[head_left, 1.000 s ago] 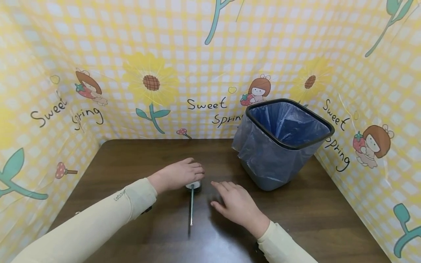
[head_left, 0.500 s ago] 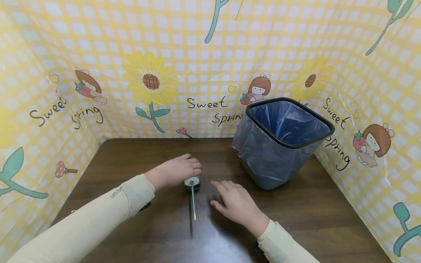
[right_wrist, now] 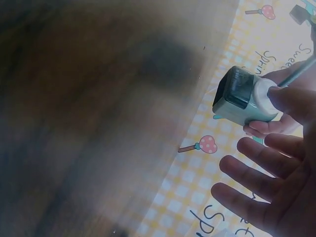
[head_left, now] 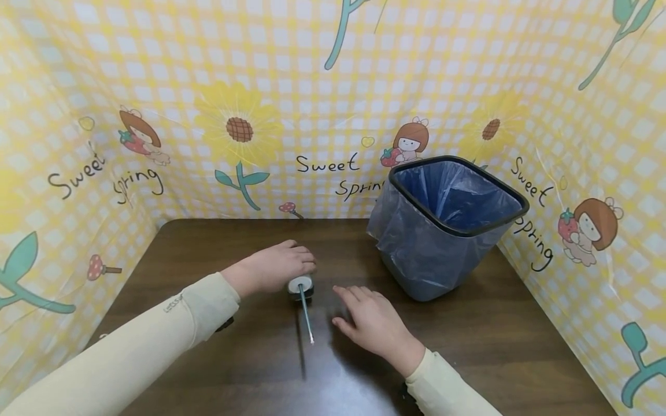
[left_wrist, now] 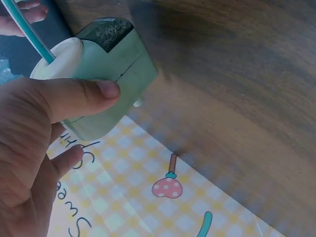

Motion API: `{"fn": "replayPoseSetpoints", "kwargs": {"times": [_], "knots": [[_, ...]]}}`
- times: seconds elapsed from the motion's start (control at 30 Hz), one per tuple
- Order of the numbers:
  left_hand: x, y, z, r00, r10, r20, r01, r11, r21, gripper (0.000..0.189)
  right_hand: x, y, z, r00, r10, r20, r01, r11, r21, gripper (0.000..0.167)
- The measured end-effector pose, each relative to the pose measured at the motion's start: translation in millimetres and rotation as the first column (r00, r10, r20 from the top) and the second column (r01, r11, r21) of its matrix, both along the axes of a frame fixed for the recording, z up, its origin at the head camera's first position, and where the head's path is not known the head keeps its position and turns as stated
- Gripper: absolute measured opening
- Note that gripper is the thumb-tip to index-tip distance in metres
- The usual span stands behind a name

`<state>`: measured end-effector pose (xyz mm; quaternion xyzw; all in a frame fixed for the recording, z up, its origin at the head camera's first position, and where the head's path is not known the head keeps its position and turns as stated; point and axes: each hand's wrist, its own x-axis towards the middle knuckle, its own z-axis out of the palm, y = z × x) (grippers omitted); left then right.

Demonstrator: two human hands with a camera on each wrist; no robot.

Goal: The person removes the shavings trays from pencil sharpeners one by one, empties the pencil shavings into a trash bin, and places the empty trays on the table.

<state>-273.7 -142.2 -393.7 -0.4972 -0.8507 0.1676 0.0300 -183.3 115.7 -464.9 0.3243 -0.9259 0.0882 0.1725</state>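
Note:
My left hand (head_left: 276,268) grips a small pale green pencil sharpener (left_wrist: 111,69) with a dark see-through window, holding it above the table. In the left wrist view the thumb presses along its side. Out of the sharpener's round white face sticks a slim teal pencil (head_left: 306,315), its free end slanting toward the near side. No fingers hold the pencil. To the right of the sharpener, my right hand (head_left: 377,323) is held with spread fingers, apart from both things. The right wrist view shows the sharpener beyond its fingertips.
A dark-rimmed waste bin (head_left: 432,266) lined with a translucent bag stands at the back right of the brown table (head_left: 234,370). Yellow checked sheeting (head_left: 333,115) with printed flowers encloses the back and sides.
My left hand has shifted slightly left with the sharpener, whose white face now shows more. The pencil's free end has swung a little right and away from me. My right hand stays put.

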Motion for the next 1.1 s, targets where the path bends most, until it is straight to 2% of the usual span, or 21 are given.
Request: {"fn": "replayPoseSetpoints", "kwargs": {"times": [0.23,0.4,0.57,0.8,1.1], "knots": [[2.7,1.2,9.7,0.998,0.028,0.06,-0.029,0.999,0.019,0.049,0.9,0,-1.6,1.0,0.001,-0.025,-0.001,1.0,0.018,0.062],[4.2,3.3,22.0,0.993,0.055,0.107,-0.061,0.997,0.052,0.051,-0.2,0,-2.7,0.999,0.005,-0.05,-0.005,1.0,0.018,0.063],[5.0,4.8,31.0,0.987,0.079,0.138,-0.086,0.995,0.046,0.052,-1.2,-1,-0.7,0.999,0.011,-0.044,-0.01,1.0,0.012,0.064],[6.1,6.4,36.8,0.978,0.107,0.176,-0.115,0.993,0.035,0.053,-2.4,-3,0.7,0.999,0.022,-0.044,-0.022,1.0,-0.016,0.063],[8.8,7.5,41.7,0.971,0.116,0.211,-0.129,0.99,0.049,0.054,-3.1,-3,1.4,1.0,0.017,0.01,-0.017,1.0,-0.023,0.061]]}}
